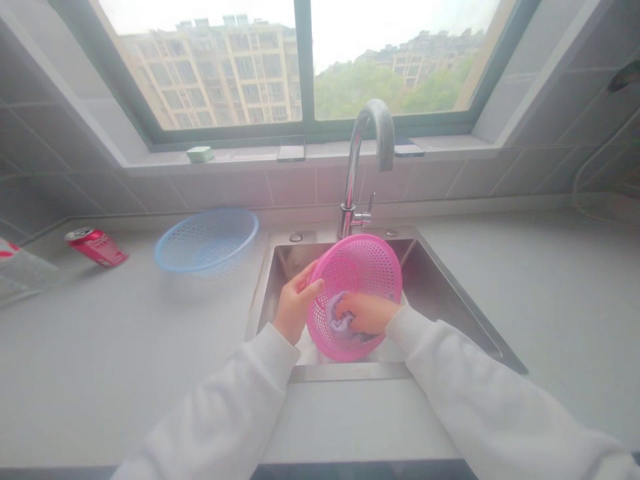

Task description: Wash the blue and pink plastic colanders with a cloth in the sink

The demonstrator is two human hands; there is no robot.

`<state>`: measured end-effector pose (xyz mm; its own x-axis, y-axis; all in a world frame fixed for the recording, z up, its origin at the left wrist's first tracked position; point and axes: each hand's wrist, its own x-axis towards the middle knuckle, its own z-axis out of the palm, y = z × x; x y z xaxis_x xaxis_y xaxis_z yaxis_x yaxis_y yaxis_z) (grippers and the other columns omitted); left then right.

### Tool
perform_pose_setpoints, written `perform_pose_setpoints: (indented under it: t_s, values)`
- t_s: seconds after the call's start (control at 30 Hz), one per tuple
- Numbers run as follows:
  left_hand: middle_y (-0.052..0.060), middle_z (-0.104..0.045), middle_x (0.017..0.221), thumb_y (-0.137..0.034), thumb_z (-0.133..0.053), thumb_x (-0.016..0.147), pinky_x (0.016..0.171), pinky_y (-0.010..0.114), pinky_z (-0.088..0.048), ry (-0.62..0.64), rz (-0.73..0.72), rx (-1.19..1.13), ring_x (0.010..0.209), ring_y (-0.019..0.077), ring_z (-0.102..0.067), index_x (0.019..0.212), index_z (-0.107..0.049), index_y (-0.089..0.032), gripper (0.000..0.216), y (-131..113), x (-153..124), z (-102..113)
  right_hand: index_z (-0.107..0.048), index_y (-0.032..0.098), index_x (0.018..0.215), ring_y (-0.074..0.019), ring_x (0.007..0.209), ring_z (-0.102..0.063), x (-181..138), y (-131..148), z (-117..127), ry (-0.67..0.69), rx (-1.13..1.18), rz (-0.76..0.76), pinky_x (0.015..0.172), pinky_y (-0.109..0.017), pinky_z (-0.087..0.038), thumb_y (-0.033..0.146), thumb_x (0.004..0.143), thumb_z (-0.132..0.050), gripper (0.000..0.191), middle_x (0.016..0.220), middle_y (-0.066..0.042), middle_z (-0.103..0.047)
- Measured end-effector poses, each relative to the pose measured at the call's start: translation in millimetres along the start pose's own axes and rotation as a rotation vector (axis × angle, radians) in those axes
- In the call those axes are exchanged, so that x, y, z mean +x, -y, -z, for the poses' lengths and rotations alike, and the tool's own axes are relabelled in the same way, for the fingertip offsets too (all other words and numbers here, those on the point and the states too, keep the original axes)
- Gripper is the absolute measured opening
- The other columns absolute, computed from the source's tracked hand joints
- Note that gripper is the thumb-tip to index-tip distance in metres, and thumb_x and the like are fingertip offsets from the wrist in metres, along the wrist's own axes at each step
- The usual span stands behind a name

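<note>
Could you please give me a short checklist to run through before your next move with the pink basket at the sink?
1. Left hand grips the rim of the pink plastic basket: ok.
2. Right hand presses the lilac cloth against the basket: ok.
3. Basket is held over the stainless steel sink: ok.
4. Water from the chrome faucet: no stream shows; cannot tell.
5. White sleeves are pushed back from the wrists: not ok.
6. Blue plastic basket sits on the counter beside the sink, apart from the hands: ok.
</note>
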<state>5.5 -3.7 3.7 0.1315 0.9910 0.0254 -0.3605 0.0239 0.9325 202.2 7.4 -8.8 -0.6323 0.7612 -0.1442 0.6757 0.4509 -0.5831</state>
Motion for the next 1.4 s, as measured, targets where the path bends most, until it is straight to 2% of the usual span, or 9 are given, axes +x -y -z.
perform_pose_setpoints:
  t_s: [0.17,0.3,0.47,0.63,0.77,0.93,1.0,1.27,1.4]
  values:
    - [0.010,-0.069,0.136,-0.030,-0.079,0.076,0.114,0.047,-0.042,0.090,0.054,0.024,0.132,0.0334,-0.058,0.131,-0.069,-0.021,0.057,-1.7,-1.6,-4.7,-0.073,0.022,0.098,-0.0182,0.088,-0.063,2.8,14.6,-1.4,-0.083,0.159,0.146,0.082,-0.032,-0.051,0.002,0.072,-0.058,0.036,0.101,-0.004,-0.069]
    - [0.009,-0.069,0.135,-0.030,-0.081,0.074,0.112,0.046,-0.044,0.133,0.039,0.043,0.132,0.0345,-0.058,0.131,-0.069,-0.021,0.058,-2.2,-1.9,-5.6,-0.069,0.021,0.100,-0.0226,0.101,-0.062,10.6,6.2,-4.3,-0.423,0.241,0.109,0.093,-0.040,-0.049,0.008,0.075,-0.058,0.030,0.108,-0.006,-0.066]
    - [0.010,-0.067,0.138,-0.033,-0.078,0.079,0.113,0.048,-0.043,0.079,-0.013,0.041,0.132,0.0346,-0.057,0.136,-0.065,-0.020,0.060,0.1,-0.4,1.1,-0.069,0.021,0.101,-0.0269,0.110,-0.060,16.9,-21.8,3.5,-0.792,0.237,-0.140,0.102,-0.047,-0.045,0.012,0.074,-0.061,0.029,0.109,-0.008,-0.065]
    - [0.011,-0.068,0.136,-0.035,-0.077,0.080,0.114,0.049,-0.043,-0.012,-0.075,-0.006,0.131,0.0332,-0.059,0.139,-0.063,-0.022,0.062,3.0,1.1,5.1,-0.068,0.019,0.093,-0.0242,0.095,-0.062,14.4,-30.6,13.4,-0.666,0.181,-0.291,0.092,-0.041,-0.048,0.009,0.069,-0.060,0.027,0.100,-0.006,-0.067]
    - [0.010,-0.065,0.142,-0.035,-0.076,0.080,0.116,0.049,-0.042,-0.003,-0.105,0.024,0.136,0.0333,-0.055,0.136,-0.065,-0.022,0.058,2.4,1.4,3.3,-0.065,0.018,0.080,-0.0200,0.085,-0.061,11.2,-15.4,9.5,-0.439,0.148,-0.137,0.081,-0.033,-0.046,0.005,0.066,-0.056,0.021,0.087,-0.003,-0.067]
    - [0.011,-0.065,0.141,-0.036,-0.077,0.079,0.118,0.052,-0.039,0.023,-0.067,0.060,0.135,0.0348,-0.056,0.137,-0.065,-0.020,0.061,1.1,1.5,0.4,-0.067,0.020,0.084,-0.0188,0.085,-0.060,7.1,0.8,0.9,-0.230,0.162,0.039,0.081,-0.031,-0.045,0.005,0.065,-0.058,0.026,0.094,-0.003,-0.067]
    - [0.011,-0.066,0.140,-0.036,-0.078,0.078,0.119,0.052,-0.038,0.040,-0.076,0.080,0.136,0.0348,-0.055,0.136,-0.065,-0.021,0.062,1.1,1.4,0.1,-0.067,0.021,0.087,-0.0199,0.088,-0.061,7.8,0.1,-0.5,-0.277,0.184,0.038,0.083,-0.032,-0.046,0.006,0.065,-0.059,0.028,0.095,-0.003,-0.067]
    - [0.011,-0.066,0.140,-0.035,-0.078,0.079,0.115,0.053,-0.042,0.115,-0.048,0.082,0.134,0.0360,-0.056,0.138,-0.063,-0.021,0.063,0.0,-0.9,-1.2,-0.065,0.020,0.088,-0.0241,0.093,-0.060,15.7,-20.6,8.6,-0.796,0.258,-0.161,0.087,-0.039,-0.046,0.016,0.069,-0.061,0.020,0.094,-0.004,-0.064]
    - [0.009,-0.066,0.140,-0.032,-0.080,0.076,0.115,0.050,-0.044,0.233,-0.028,0.088,0.134,0.0355,-0.057,0.137,-0.065,-0.023,0.063,1.9,-1.5,-2.3,-0.063,0.021,0.090,-0.0220,0.090,-0.060,10.3,-13.6,11.4,-0.804,0.277,-0.067,0.085,-0.037,-0.047,0.016,0.068,-0.060,0.022,0.094,-0.003,-0.063]
